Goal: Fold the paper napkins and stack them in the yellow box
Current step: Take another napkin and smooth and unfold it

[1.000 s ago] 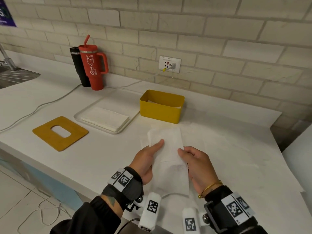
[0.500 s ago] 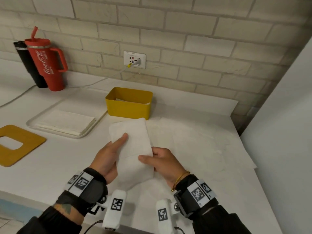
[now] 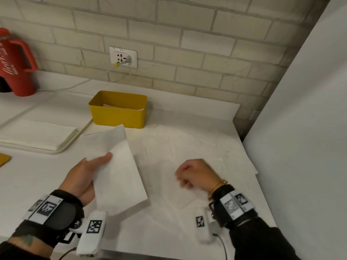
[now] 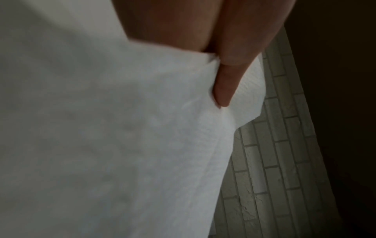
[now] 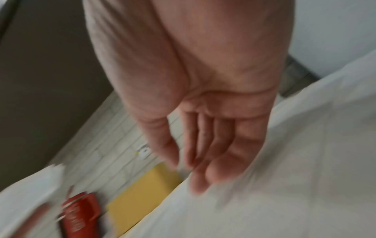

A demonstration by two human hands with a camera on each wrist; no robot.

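White folded napkin (image 3: 116, 166) held above the tabletop (image 3: 28, 177) in the left hand (image 3: 82, 177): thumb on top, fingers underneath, a closed grip on its left edge. Right hand (image 3: 197, 175) apart to the right, empty, fingers loosely bent over spread paper; blurred. Yellow box (image 3: 117, 114) stands just beyond the napkin, near the brick wall (image 3: 187, 44), white paper inside. Tray (image 3: 71, 143) with a napkin stack (image 3: 35, 134) to its left.

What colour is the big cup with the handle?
Red cup with white writing, clearest in the head view.
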